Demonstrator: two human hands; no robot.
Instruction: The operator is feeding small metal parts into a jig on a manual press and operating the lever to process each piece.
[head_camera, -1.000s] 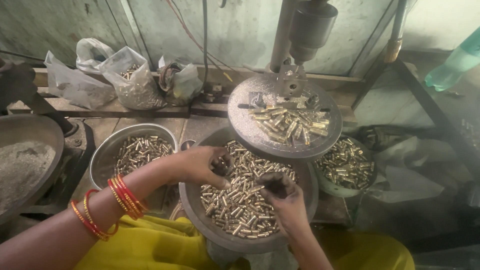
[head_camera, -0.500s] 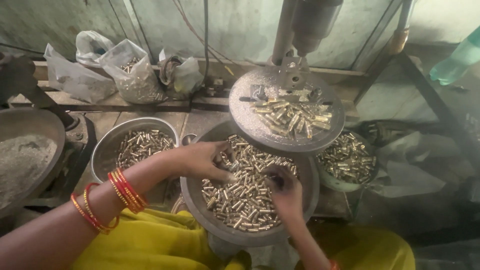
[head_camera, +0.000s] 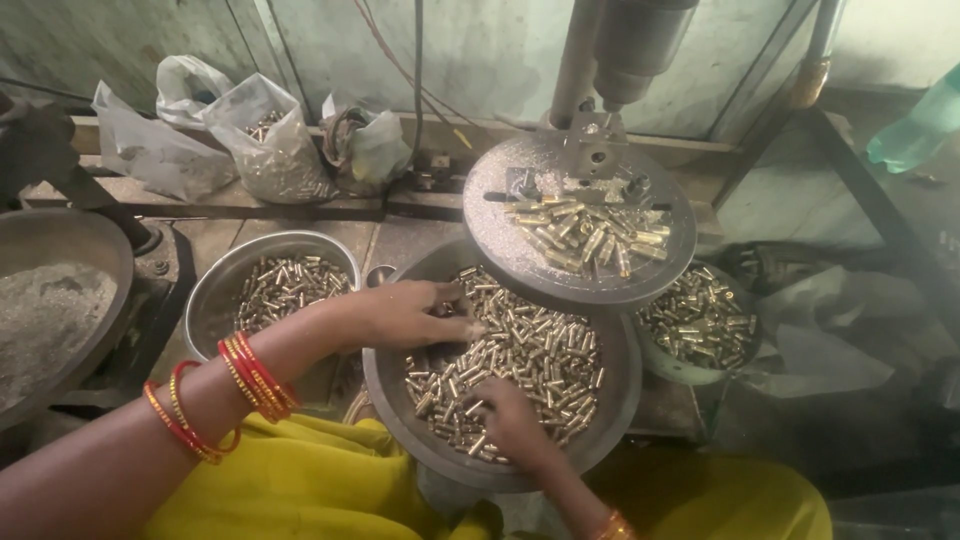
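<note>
A wide metal bowl (head_camera: 384, 388) in front of me holds a heap of small brass pieces (head_camera: 540, 350). My left hand (head_camera: 405, 316) lies over the far left of the heap with fingers stretched out, touching the pieces. My right hand (head_camera: 516, 424) rests on the near side of the heap, fingers curled into the pieces. Red and gold bangles (head_camera: 256, 376) ring my left forearm. Just above the bowl's far edge is a round metal machine plate (head_camera: 575, 285) carrying more brass pieces (head_camera: 585, 235).
A press column (head_camera: 625, 40) rises over the plate. A steel bowl (head_camera: 222, 292) of brass pieces stands to the left, another bowl (head_camera: 697, 322) to the right. Plastic bags (head_camera: 270, 140) line the back ledge. A dark pan of grey powder (head_camera: 50, 310) sits far left, a green bottle (head_camera: 915, 130) far right.
Both hands were raised with dark handfuls over the bowl; they have dropped onto the heap. The right hand has slid toward me, the left hand has flattened out.
</note>
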